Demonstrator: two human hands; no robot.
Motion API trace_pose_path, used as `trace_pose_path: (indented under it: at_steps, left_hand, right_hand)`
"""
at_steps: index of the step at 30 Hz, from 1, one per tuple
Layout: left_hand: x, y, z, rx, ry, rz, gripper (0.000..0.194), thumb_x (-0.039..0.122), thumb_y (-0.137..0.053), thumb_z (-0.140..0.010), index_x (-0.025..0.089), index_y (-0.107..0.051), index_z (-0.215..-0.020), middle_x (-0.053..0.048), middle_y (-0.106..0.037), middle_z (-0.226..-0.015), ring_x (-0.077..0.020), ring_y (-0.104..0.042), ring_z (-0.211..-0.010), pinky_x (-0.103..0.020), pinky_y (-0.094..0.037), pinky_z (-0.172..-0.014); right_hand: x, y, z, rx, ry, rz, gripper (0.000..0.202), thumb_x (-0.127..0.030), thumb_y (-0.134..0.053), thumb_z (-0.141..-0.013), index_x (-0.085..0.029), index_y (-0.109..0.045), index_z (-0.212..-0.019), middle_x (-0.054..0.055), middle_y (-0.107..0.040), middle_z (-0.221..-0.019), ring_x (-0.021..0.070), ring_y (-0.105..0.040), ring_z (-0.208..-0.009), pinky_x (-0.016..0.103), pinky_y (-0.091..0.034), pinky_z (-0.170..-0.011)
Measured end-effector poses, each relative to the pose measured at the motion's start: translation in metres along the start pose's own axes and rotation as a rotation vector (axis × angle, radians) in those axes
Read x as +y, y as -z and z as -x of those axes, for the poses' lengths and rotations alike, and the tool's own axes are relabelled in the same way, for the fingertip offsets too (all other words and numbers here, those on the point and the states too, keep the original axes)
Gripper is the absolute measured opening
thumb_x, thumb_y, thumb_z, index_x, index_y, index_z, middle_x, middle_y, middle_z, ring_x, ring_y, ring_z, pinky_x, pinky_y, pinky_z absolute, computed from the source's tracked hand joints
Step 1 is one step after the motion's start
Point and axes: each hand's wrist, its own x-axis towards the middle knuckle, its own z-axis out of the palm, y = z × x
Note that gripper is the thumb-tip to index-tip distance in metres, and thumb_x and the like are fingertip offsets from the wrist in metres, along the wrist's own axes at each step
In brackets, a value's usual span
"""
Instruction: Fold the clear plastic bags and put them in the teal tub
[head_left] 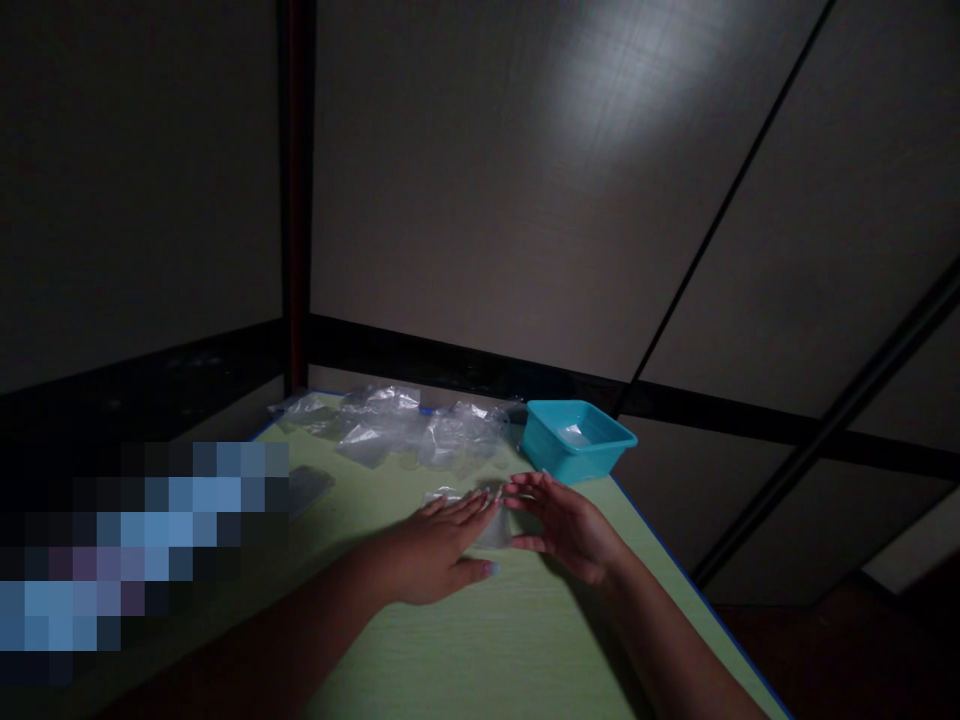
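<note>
A small clear plastic bag (493, 530) lies on the pale green table (420, 650), partly covered by my hands. My left hand (442, 545) rests flat over it, palm down, fingers stretched out to the right. Just right of the bag is my right hand (562, 525), its fingers apart and slightly curved, with the fingertips close to those of the left. Nothing shows in its grasp. Whether the right fingertips touch the bag, I cannot tell.
Several crumpled clear plastic bags (397, 425) spread along the table's far side. A turquoise plastic basin (574, 455) stands at the far right corner, something clear inside it. Another flat bag (309, 487) lies at the left. Dark panelled walls (480, 200) rise behind.
</note>
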Motion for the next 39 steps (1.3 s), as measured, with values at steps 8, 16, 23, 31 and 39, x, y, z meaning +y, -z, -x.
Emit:
trace_pose_path:
  at_steps: [8, 16, 23, 31, 39]
  left_hand:
    - [-0.004, -0.008, -0.002, 0.081, 0.093, -0.072, 0.077, 0.055, -0.039, -0.081, 0.017, -0.006, -0.139, -0.009, 0.001, -0.145, -0.0239, -0.001, -0.133, -0.039, -0.013, -0.106]
    - [-0.002, -0.011, -0.005, 0.162, 0.143, -0.069, 0.057, 0.044, -0.041, -0.084, 0.024, -0.027, -0.135, -0.006, -0.025, -0.142, -0.0211, -0.017, -0.131, -0.045, -0.015, -0.105]
    - [-0.004, -0.015, -0.008, 0.177, 0.123, -0.048, 0.049, 0.018, -0.035, -0.083, 0.028, -0.033, -0.131, -0.001, -0.034, -0.138, -0.0179, -0.026, -0.128, -0.043, -0.019, -0.105]
    - [-0.006, -0.014, -0.009, 0.244, 0.122, 0.017, 0.043, 0.021, -0.031, -0.087, 0.027, -0.037, -0.129, 0.0, -0.038, -0.136, -0.0152, -0.033, -0.125, -0.035, -0.024, -0.105]
    - [0.004, -0.007, -0.008, 0.241, 0.093, 0.089, 0.039, 0.024, -0.031, -0.088, 0.025, -0.043, -0.125, -0.002, -0.043, -0.132, -0.018, -0.041, -0.119, -0.033, -0.029, -0.101]
  right_hand:
    - [0.012, -0.006, -0.004, -0.07, 0.084, 0.1, 0.03, -0.041, -0.046, -0.084, -0.016, -0.061, -0.093, 0.008, -0.062, -0.095, 0.0168, -0.057, -0.088, 0.034, -0.041, -0.082]
    - [0.009, -0.009, 0.0, -0.074, 0.118, 0.104, 0.035, -0.046, -0.049, -0.081, -0.016, -0.061, -0.094, 0.01, -0.061, -0.102, 0.0186, -0.057, -0.094, 0.039, -0.037, -0.091]
    - [0.006, -0.005, -0.001, -0.036, 0.201, 0.08, 0.031, -0.043, -0.048, -0.082, -0.018, -0.061, -0.095, 0.009, -0.061, -0.1, 0.0208, -0.055, -0.097, 0.041, -0.04, -0.089]
    - [0.002, 0.002, 0.0, 0.069, 0.385, 0.48, 0.029, -0.038, -0.06, -0.074, -0.022, -0.062, -0.099, 0.007, -0.058, -0.106, 0.0232, -0.052, -0.097, 0.038, -0.042, -0.081]
    - [0.005, -0.007, -0.003, -0.037, 0.561, 0.865, 0.016, -0.034, -0.061, -0.075, -0.021, -0.067, -0.083, 0.006, -0.063, -0.089, 0.02, -0.055, -0.089, 0.036, -0.041, -0.083]
